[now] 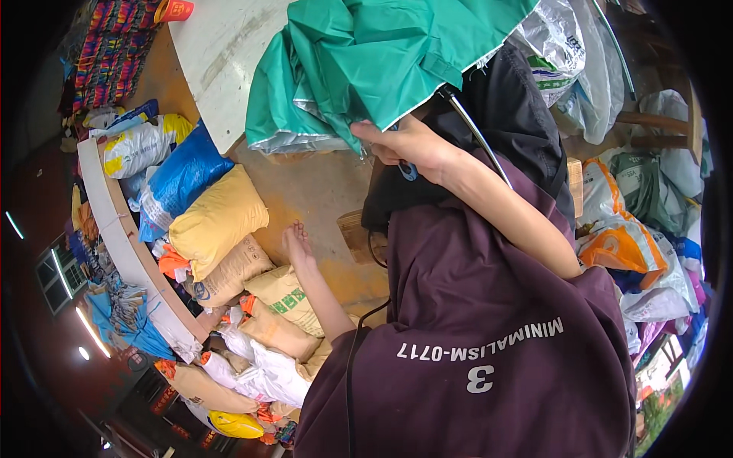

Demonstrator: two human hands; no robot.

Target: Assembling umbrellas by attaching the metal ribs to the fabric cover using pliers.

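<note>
My right hand (408, 149) is closed at the lower edge of a green cloth (359, 61) with a silvery underside, its thumb and forefinger against the fabric. A small blue object (409, 172) shows under its curled fingers; its kind is mostly hidden. The cloth looks like an umbrella canopy, partly lying over a pale tabletop. From beneath it a thin metal rod (475, 131) with a black end slants down behind my right forearm. My left hand (298, 241) hangs lower, away from the cloth, fingers loosely bent and nothing visible in them.
The pale tabletop (217, 65) has an orange cup (174, 10) at its far left corner. Stuffed sacks, including a yellow sack (221, 221), crowd the left floor beside a long pale board (126, 237). Plastic bags (622, 248) and a wooden frame (693, 122) stand at right.
</note>
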